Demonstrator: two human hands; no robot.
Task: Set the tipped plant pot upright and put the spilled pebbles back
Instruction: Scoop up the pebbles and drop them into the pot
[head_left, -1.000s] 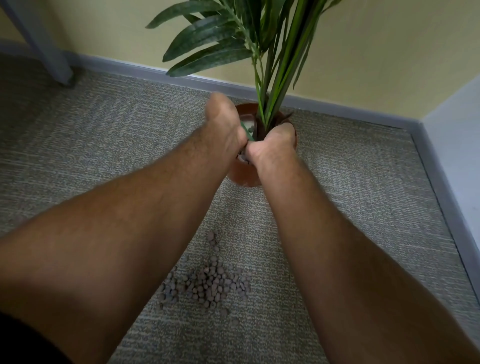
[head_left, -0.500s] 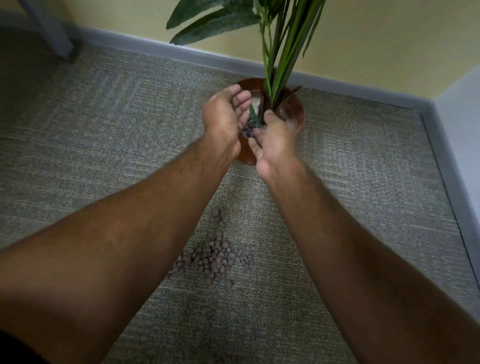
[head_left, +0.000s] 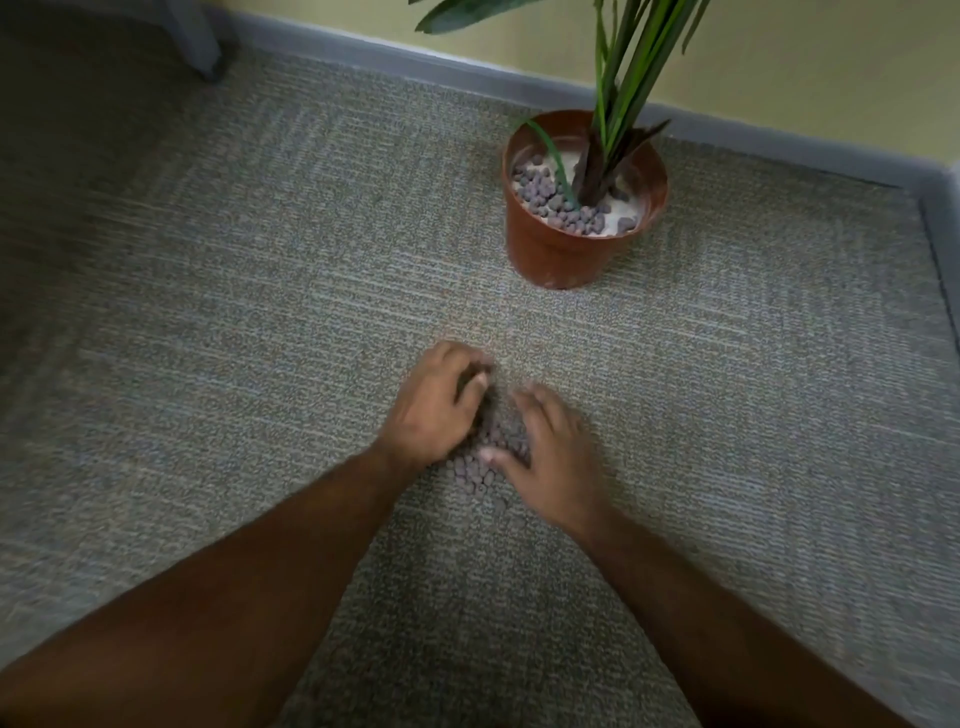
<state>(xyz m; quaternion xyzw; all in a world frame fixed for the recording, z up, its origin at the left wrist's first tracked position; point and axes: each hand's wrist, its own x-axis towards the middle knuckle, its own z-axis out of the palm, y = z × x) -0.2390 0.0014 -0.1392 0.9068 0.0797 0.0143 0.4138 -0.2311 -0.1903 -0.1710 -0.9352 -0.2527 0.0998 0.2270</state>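
Now upright: plant pot (head_left: 563, 254), stems vertical.

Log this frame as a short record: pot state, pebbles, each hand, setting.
pot: upright on the carpet, plant in it
pebbles in pot: partial layer, near side
pebbles on carpet: small heap between the hands
left hand: fingers curled at the heap
right hand: palm down, beside the heap
setting: corner, grey baseboard
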